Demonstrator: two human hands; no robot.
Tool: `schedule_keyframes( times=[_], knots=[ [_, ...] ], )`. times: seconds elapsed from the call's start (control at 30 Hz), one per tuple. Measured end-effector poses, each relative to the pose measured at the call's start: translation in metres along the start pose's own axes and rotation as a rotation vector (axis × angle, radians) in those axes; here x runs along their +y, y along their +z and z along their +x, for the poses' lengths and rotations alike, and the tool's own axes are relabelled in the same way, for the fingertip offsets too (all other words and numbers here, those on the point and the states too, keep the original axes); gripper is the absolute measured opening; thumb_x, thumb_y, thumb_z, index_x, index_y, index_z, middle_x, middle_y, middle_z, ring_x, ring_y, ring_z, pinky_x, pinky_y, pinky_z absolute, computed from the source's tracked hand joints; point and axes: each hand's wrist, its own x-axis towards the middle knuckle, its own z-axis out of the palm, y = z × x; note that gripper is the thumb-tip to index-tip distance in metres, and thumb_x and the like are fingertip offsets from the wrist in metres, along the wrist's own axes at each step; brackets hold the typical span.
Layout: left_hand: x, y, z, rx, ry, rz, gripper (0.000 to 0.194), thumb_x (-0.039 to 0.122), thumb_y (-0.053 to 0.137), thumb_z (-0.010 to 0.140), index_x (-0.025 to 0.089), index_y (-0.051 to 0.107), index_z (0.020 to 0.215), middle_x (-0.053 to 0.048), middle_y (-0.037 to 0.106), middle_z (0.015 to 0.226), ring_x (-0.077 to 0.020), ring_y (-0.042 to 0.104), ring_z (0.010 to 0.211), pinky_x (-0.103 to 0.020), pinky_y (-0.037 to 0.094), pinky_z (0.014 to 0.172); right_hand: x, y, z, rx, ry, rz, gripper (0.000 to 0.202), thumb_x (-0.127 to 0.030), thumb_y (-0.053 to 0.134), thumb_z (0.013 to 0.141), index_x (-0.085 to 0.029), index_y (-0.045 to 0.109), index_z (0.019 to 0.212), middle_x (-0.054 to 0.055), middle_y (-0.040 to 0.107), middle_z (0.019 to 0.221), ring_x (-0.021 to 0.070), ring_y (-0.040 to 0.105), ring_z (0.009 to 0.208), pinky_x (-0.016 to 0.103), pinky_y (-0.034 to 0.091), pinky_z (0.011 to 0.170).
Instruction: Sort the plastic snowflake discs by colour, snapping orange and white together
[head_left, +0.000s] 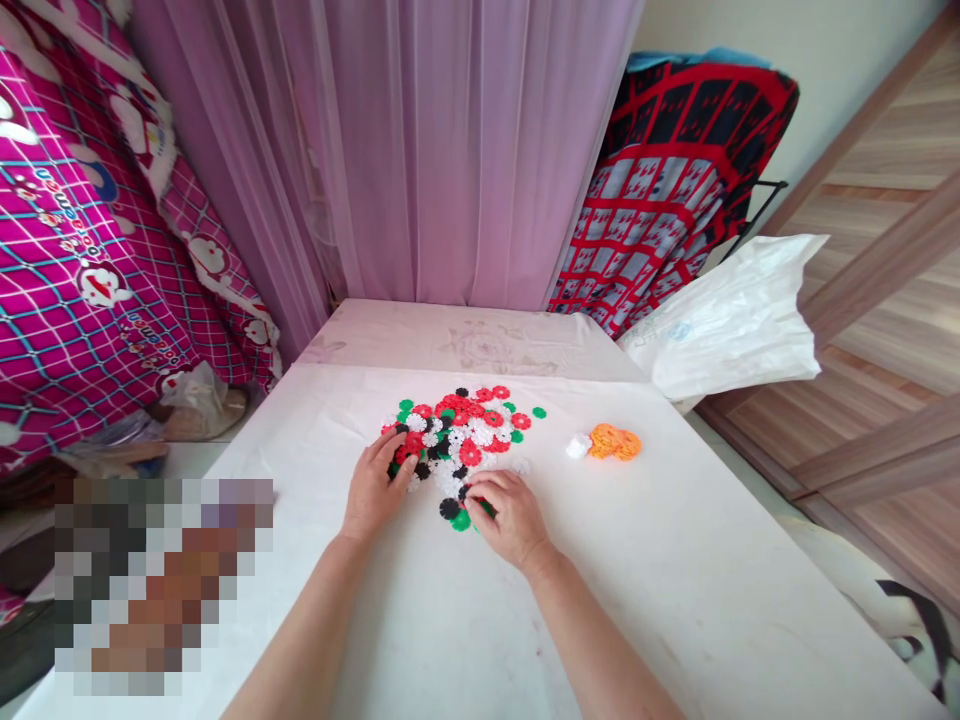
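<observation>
A loose pile of flat, notched plastic discs (470, 408) in red, white, black and green lies on the white-covered table. At the pile's left side, my left hand (377, 483) has its fingers apart over some black and red pieces. My right hand (508, 515) is at the near right edge of the pile, its fingers curled over black and green pieces; whether it grips one is hidden. A black disc (449, 508) and a green disc (460, 521) lie just left of its fingertips. Off to the right sit a cluster of orange discs (615, 442) and a small white stack (578, 446).
The white table (420, 640) reaches back to a pink curtain (442, 150). A white plastic bag (735, 320) is beyond the table's right edge. Patterned cloths hang at the left and back right. Wooden doors (885, 300) stand at the right. A pixelated patch covers the lower left.
</observation>
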Motion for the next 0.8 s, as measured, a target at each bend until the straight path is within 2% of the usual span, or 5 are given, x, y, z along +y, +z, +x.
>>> schedule_keyframes(
  times=[0.17,0.27,0.4,0.53,0.8],
  knots=[
    [-0.002,-0.004,-0.002,0.096,-0.098,-0.104,0.036,0.038,0.049,0.091,0.024,0.067,0.119,-0.007,0.069,0.127,-0.0236,0.063,0.12,-0.042,0.051,0.106,-0.001,0.002,0.001,0.048,-0.012,0.133,0.016,-0.016,0.057,0.088,-0.024,0.068,0.078,0.002,0.073,0.088,0.016,0.066,0.086,0.029,0.051,0.081],
    [0.0,-0.006,-0.005,0.034,-0.038,-0.084,0.041,0.041,0.054,0.087,0.024,0.066,0.123,-0.008,0.066,0.133,-0.025,0.06,0.124,-0.044,0.048,0.109,-0.006,0.001,0.004,0.024,0.053,-0.003,0.007,-0.019,0.064,0.083,-0.024,0.07,0.084,0.003,0.072,0.087,0.0196,0.064,0.086,0.033,0.049,0.081],
    [0.0,-0.007,-0.008,-0.013,0.008,-0.06,0.047,0.037,0.054,0.085,0.022,0.063,0.129,-0.009,0.06,0.142,-0.0264,0.055,0.131,-0.047,0.044,0.113,-0.021,0.004,0.01,-0.035,0.123,-0.208,0.02,-0.03,0.074,0.076,-0.024,0.073,0.095,0.005,0.072,0.099,0.0246,0.061,0.095,0.039,0.045,0.085],
    [-0.002,-0.008,-0.008,0.032,-0.049,-0.108,0.043,0.03,0.046,0.089,0.022,0.062,0.128,-0.009,0.061,0.139,-0.0227,0.056,0.131,-0.044,0.043,0.115,-0.034,0.011,0.018,-0.118,0.201,-0.307,0.012,-0.035,0.076,0.076,-0.026,0.075,0.084,0.004,0.071,0.09,0.0249,0.06,0.091,0.038,0.043,0.08],
    [0.004,-0.009,-0.008,0.035,-0.043,-0.076,0.041,0.033,0.048,0.089,0.02,0.064,0.124,-0.009,0.065,0.134,-0.0237,0.059,0.127,-0.043,0.046,0.112,-0.04,0.019,0.024,-0.117,0.163,-0.327,0.002,-0.023,0.071,0.079,-0.025,0.072,0.08,0.005,0.07,0.088,0.0235,0.06,0.092,0.036,0.043,0.08]
  ],
)
